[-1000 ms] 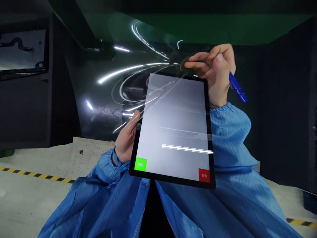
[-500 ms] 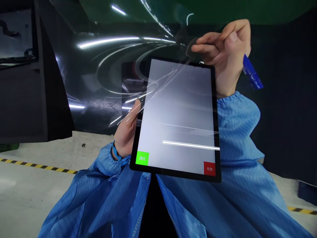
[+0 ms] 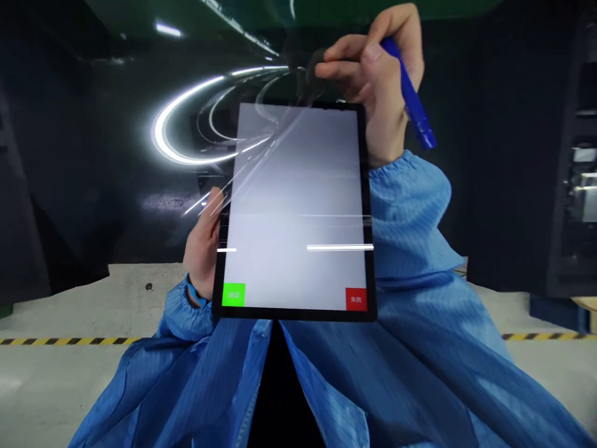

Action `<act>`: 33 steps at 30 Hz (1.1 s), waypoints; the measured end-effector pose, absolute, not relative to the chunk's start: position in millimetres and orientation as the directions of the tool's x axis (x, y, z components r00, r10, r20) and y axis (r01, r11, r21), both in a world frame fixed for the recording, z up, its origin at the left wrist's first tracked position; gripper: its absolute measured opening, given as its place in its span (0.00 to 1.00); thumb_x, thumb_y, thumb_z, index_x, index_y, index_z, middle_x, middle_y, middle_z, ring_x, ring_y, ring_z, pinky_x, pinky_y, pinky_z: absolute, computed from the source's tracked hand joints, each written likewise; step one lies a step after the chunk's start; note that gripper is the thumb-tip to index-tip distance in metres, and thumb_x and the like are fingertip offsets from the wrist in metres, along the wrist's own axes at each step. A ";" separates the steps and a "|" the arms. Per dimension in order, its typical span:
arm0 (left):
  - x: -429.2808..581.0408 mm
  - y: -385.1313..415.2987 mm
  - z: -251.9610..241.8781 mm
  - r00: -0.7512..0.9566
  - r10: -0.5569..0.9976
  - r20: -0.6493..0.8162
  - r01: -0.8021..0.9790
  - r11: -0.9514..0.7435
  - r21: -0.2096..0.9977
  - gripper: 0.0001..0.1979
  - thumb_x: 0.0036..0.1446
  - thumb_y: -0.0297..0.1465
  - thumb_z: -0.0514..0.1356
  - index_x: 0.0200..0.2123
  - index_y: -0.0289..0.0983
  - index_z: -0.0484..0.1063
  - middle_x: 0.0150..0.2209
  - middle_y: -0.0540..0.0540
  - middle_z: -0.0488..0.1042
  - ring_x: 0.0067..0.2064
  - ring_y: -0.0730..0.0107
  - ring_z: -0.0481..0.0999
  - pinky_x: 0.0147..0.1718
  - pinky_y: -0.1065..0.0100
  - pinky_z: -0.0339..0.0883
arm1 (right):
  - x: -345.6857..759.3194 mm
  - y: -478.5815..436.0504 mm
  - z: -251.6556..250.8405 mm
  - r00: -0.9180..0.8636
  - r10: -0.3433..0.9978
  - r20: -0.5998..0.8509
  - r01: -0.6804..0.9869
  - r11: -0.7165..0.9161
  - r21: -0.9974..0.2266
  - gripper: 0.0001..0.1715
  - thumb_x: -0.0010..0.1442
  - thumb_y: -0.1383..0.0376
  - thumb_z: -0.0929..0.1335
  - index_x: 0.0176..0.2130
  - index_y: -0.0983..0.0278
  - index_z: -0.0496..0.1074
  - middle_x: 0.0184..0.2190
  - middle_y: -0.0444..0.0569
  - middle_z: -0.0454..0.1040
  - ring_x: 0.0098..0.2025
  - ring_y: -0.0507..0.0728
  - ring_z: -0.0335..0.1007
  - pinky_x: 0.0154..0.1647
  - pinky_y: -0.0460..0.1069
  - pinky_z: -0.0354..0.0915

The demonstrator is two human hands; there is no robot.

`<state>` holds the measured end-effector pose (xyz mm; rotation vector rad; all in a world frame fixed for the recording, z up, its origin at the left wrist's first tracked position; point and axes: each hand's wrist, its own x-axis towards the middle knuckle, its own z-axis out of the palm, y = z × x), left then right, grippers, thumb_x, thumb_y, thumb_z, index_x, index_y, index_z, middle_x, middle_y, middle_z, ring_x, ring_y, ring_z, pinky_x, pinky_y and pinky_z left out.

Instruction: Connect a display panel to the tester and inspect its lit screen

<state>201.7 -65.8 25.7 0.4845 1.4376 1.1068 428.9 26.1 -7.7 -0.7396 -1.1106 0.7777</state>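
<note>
Head view: a flat, glossy rectangular tablet (image 3: 296,208) is gripped at its left edge by the left hand (image 3: 203,246). A thin clear film (image 3: 261,146), peeled from the glass, is pinched by the right hand (image 3: 377,81) beside a blue pen (image 3: 413,102). The film's edges are blurred by glare.

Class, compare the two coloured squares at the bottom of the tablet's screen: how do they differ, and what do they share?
The green square sits in the bottom-left corner of the tablet, beside the left hand; the red square sits bottom-right. The green is brighter; the red is darker. Both are small, lie on the pale grey screen, and carry light lettering too small to read.
</note>
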 end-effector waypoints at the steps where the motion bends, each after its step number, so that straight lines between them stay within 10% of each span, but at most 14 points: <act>1: 202.6 -65.5 26.3 -0.139 0.811 -0.569 -0.358 0.494 0.792 0.20 0.65 0.25 0.57 0.59 0.39 0.70 0.66 0.63 0.64 0.72 0.56 0.49 0.64 0.65 0.60 | 430.1 25.0 -6.5 0.234 0.845 0.481 -0.177 0.524 -0.833 0.06 0.64 0.63 0.65 0.36 0.58 0.61 0.35 0.43 0.77 0.38 0.55 0.79 0.47 0.53 0.74; 6: 207.6 -62.4 33.2 0.138 0.734 -0.665 -0.429 0.650 0.628 0.21 0.70 0.37 0.50 0.59 0.36 0.71 0.59 0.53 0.75 0.68 0.51 0.61 0.61 0.57 0.67 | 435.0 17.1 1.6 0.149 0.873 0.465 -0.153 0.485 -0.861 0.05 0.66 0.64 0.65 0.37 0.59 0.62 0.37 0.45 0.75 0.41 0.56 0.78 0.54 0.59 0.74; 16: 203.4 -57.8 16.1 -0.305 0.720 -0.624 -0.230 0.580 0.782 0.31 0.65 0.24 0.57 0.68 0.45 0.56 0.67 0.65 0.61 0.71 0.58 0.46 0.63 0.63 0.60 | 435.7 16.9 1.6 0.162 0.870 0.466 -0.147 0.488 -0.860 0.07 0.67 0.61 0.66 0.36 0.57 0.62 0.38 0.44 0.75 0.45 0.58 0.77 0.55 0.60 0.73; 27: 204.0 -59.1 11.0 -0.281 0.716 -0.639 -0.330 0.553 0.765 0.23 0.64 0.18 0.51 0.56 0.43 0.71 0.50 0.65 0.80 0.64 0.65 0.68 0.57 0.68 0.70 | 431.3 12.5 5.7 0.158 0.861 0.484 -0.089 0.501 -0.861 0.07 0.66 0.59 0.64 0.38 0.58 0.60 0.38 0.44 0.74 0.46 0.54 0.76 0.53 0.55 0.75; 33: 202.6 -59.3 6.3 0.020 0.690 -0.724 -0.452 0.652 0.609 0.19 0.70 0.30 0.46 0.37 0.38 0.78 0.35 0.57 0.83 0.61 0.63 0.71 0.55 0.67 0.71 | 427.5 10.8 7.5 0.175 0.840 0.513 -0.124 0.536 -0.835 0.07 0.66 0.60 0.64 0.39 0.60 0.60 0.37 0.46 0.73 0.45 0.56 0.75 0.52 0.56 0.75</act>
